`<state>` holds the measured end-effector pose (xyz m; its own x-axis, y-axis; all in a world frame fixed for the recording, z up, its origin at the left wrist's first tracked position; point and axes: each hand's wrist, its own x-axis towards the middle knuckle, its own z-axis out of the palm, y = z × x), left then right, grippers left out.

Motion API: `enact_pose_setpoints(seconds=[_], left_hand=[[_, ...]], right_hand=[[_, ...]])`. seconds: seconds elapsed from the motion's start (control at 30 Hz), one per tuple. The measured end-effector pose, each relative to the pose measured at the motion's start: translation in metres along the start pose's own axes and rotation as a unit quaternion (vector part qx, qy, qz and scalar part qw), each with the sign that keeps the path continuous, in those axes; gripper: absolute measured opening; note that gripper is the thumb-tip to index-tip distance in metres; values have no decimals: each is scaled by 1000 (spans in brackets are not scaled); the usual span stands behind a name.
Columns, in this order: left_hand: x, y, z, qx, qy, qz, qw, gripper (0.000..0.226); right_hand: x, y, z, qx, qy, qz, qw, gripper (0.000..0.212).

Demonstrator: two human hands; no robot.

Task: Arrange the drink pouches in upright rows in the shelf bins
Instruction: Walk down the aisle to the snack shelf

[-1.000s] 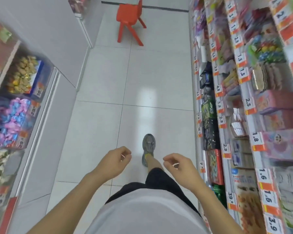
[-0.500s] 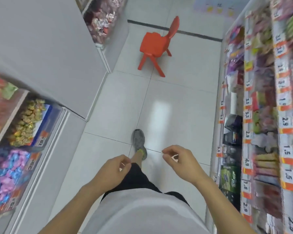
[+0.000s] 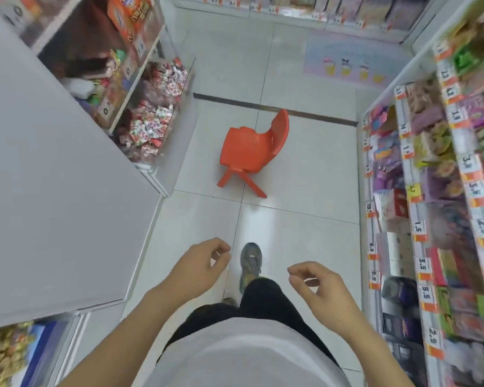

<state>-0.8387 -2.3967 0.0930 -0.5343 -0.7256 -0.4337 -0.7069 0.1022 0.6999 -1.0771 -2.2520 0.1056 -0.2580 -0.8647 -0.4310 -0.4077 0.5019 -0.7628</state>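
No drink pouch can be made out with any certainty: the goods on the shelves are too blurred to tell pouches from other packets, and neither hand carries one. The left hand (image 3: 199,268) hangs in front of the body with its fingers loosely curled and nothing in them; the right hand (image 3: 323,287) is held the same way, fingers bent inward, thumb near the forefinger, holding nothing. Between the hands a grey sneaker (image 3: 250,262) is planted on the pale tiled floor (image 3: 299,230), below a dark trouser leg and a white shirt. Ahead on the tiles stands a small orange plastic chair (image 3: 252,148), its back toward the right, just short of a dark strip (image 3: 277,108) that crosses the floor. On the right runs a shelf rack (image 3: 419,227) packed with colourful packets and edged with white and orange price tags. On the left a plain white cabinet side (image 3: 53,191) fills the view; beyond it clear bins (image 3: 154,127) hold red, white and green wrapped sweets, and at the lower left corner another bin (image 3: 14,356) holds gold-wrapped pieces. A pastel mat (image 3: 352,61) with cartoon figures lies on the floor at the far end, before another row of shelves.
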Motion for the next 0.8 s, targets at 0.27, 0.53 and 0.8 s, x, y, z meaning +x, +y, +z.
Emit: enact_pose_setpoints(seconds=[0.27, 0.53, 0.8], left_hand=[[178, 11, -102, -16, 37, -41, 998, 18], [273, -7, -190, -61, 80, -126, 987, 13], [387, -47, -299, -87, 65, -122, 987, 13]], right_hand=[[224, -77, -45, 7, -30, -28, 999, 13], [416, -196, -52, 7, -110, -92, 990, 13], [554, -277, -18, 28, -133, -68, 988, 11]])
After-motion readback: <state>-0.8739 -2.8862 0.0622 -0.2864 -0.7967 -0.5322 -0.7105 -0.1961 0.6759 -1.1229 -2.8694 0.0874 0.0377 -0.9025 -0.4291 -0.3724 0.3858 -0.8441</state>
